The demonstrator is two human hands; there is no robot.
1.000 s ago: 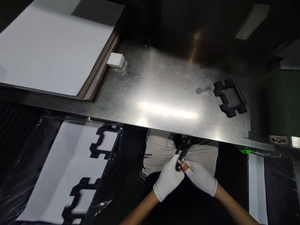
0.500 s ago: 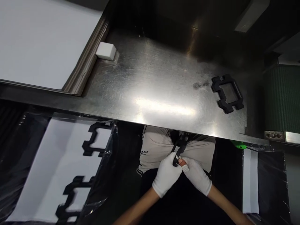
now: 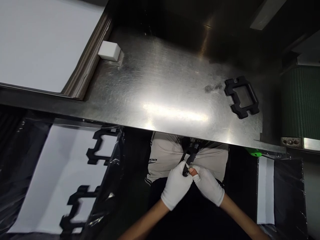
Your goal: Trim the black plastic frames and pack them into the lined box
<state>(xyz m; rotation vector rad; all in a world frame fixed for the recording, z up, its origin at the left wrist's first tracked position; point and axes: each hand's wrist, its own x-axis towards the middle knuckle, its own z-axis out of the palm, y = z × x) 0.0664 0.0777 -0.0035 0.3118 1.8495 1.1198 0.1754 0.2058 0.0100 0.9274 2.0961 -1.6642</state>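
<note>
Above my lap I hold a black notched part [image 3: 192,157], seen nearly edge-on; it looks like the black frames lying around. My left hand [image 3: 176,186], in a white glove, is closed around its lower end. Against that same end presses my right hand [image 3: 209,186], also gloved, with its bare thumb tip poking out and fingers curled. Whether the right fingers pinch something small there is hidden. A loose black notched frame [image 3: 235,98] with a square opening lies at the right of the metal table [image 3: 162,83].
At upper left is a stack of white sheets [image 3: 50,43], with a white block [image 3: 109,50] beside it. Two black frames [image 3: 93,155] lie on white paper [image 3: 60,166] in a plastic-lined box at lower left. A green-handled tool [image 3: 255,153] and another lined box [image 3: 287,193] are at right.
The whole view has shifted slightly. Both hands stay together on the black part, with almost no movement of the fingers.
</note>
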